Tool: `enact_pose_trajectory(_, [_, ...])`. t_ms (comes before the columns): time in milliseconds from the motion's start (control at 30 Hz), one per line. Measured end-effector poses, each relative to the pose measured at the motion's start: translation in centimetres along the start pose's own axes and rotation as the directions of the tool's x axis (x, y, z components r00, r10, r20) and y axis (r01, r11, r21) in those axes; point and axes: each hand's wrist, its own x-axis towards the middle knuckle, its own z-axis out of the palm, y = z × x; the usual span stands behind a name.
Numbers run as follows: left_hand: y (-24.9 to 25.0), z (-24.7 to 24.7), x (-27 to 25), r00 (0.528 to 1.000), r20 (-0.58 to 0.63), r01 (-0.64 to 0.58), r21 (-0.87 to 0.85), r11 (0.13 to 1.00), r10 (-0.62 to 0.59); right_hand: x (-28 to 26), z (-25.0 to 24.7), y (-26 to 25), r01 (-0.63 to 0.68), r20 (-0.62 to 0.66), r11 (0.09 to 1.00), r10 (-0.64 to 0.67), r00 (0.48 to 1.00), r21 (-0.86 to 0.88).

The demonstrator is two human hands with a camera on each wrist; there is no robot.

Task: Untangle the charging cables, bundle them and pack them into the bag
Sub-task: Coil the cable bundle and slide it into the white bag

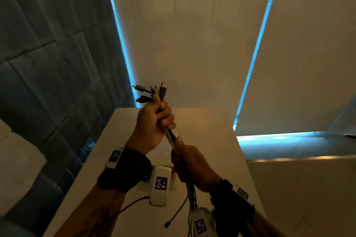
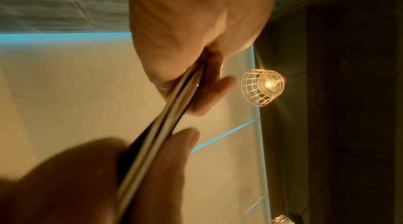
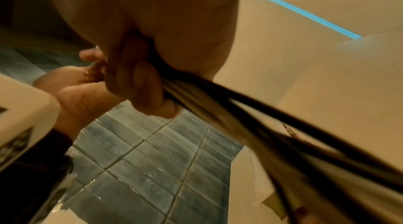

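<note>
A bundle of charging cables (image 1: 172,136), black and pale, runs taut between my two hands above the table. My left hand (image 1: 156,119) grips the bundle in a fist near its top, and several plugs (image 1: 154,91) fan out above the fist. Below it, my right hand (image 1: 189,161) is wrapped round the same cables. Loose ends (image 1: 190,196) hang from it toward the table. In the left wrist view the cables (image 2: 165,114) leave my left hand (image 2: 196,52). The right wrist view shows my right hand (image 3: 139,79) gripping the cables (image 3: 250,124). No bag is in view.
A pale table (image 1: 208,127) lies under my hands, with a loose thin dark cable (image 1: 176,213) near its front. A dark tiled wall (image 1: 48,54) stands to the left, and pale panels with blue light strips (image 1: 256,48) behind. A caged lamp (image 2: 262,88) glows in the left wrist view.
</note>
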Motion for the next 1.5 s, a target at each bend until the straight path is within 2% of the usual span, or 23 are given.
enact_pose_trajectory(200, [1.9, -2.4, 1.3, 1.000, -0.025, 0.019, 0.016, 1.000, -0.018, -1.8, -0.6, 1.4, -0.048, 0.082, 0.988, 0.061, 0.995, -0.149])
enact_pose_trajectory(433, [2.0, -5.4, 0.9, 0.997, -0.049, 0.054, -0.078, 0.995, -0.058, -4.6, -3.6, -1.4, -0.062, 0.199, 0.950, 0.127, 0.972, -0.306])
enact_pose_trajectory(533, [2.1, -6.2, 0.5, 0.996, -0.066, 0.057, -0.107, 0.993, -0.065, -5.5, -4.6, -3.2, -0.117, 0.159, 0.912, 0.193, 0.968, -0.394])
enact_pose_trajectory(567, [1.9, -6.3, 0.3, 0.994, -0.083, 0.065, -0.068, 0.996, -0.071, -5.6, -4.8, -4.2, -0.090, 0.135, 0.892, 0.165, 0.977, -0.444])
enact_pose_trajectory(633, [1.3, -6.0, -0.5, 0.990, -0.103, 0.103, 0.076, 0.992, -0.095, -5.5, -5.1, -6.5, 0.053, 0.117, 0.818, 0.017, 0.993, -0.573])
enact_pose_trajectory(733, [-0.6, -4.9, -2.2, 0.988, -0.061, 0.153, 0.300, 0.942, -0.142, -4.5, -5.2, -9.7, 0.218, 0.105, 0.723, -0.199, 0.974, -0.655])
enact_pose_trajectory(800, [-1.8, -3.8, -3.3, 0.988, -0.001, 0.143, 0.406, 0.903, -0.155, -3.3, -5.2, -11.2, 0.262, 0.091, 0.669, -0.280, 0.956, -0.696])
enact_pose_trajectory(900, [-2.6, -1.5, -4.7, 0.986, 0.074, 0.098, 0.475, 0.874, -0.151, -1.4, -5.1, -12.1, 0.271, 0.063, 0.602, -0.343, 0.937, -0.751])
enact_pose_trajectory(1067, [-2.3, -0.4, -6.0, 0.965, 0.179, 0.051, 0.589, 0.806, -0.192, 0.4, -5.2, -11.6, 0.282, 0.054, 0.596, -0.371, 0.927, -0.752])
enact_pose_trajectory(1133, [-2.6, -0.4, -6.2, 0.972, 0.145, 0.052, 0.632, 0.773, -0.183, 0.7, -4.9, -11.4, 0.293, 0.072, 0.593, -0.367, 0.927, -0.750])
enact_pose_trajectory(1267, [-3.4, -0.7, -6.6, 0.971, 0.118, 0.096, 0.605, 0.790, -0.208, 1.0, -4.4, -11.2, 0.316, 0.123, 0.592, -0.342, 0.932, -0.742])
enact_pose_trajectory(1400, [-3.4, -1.3, -6.7, 0.959, 0.166, 0.075, 0.634, 0.770, -0.230, 1.3, -4.4, -10.9, 0.314, 0.153, 0.620, -0.300, 0.942, -0.719])
enact_pose_trajectory(1500, [-3.5, -1.2, -6.8, 0.943, 0.213, 0.099, 0.557, 0.825, -0.257, 1.4, -4.4, -10.9, 0.308, 0.175, 0.634, -0.264, 0.948, -0.709])
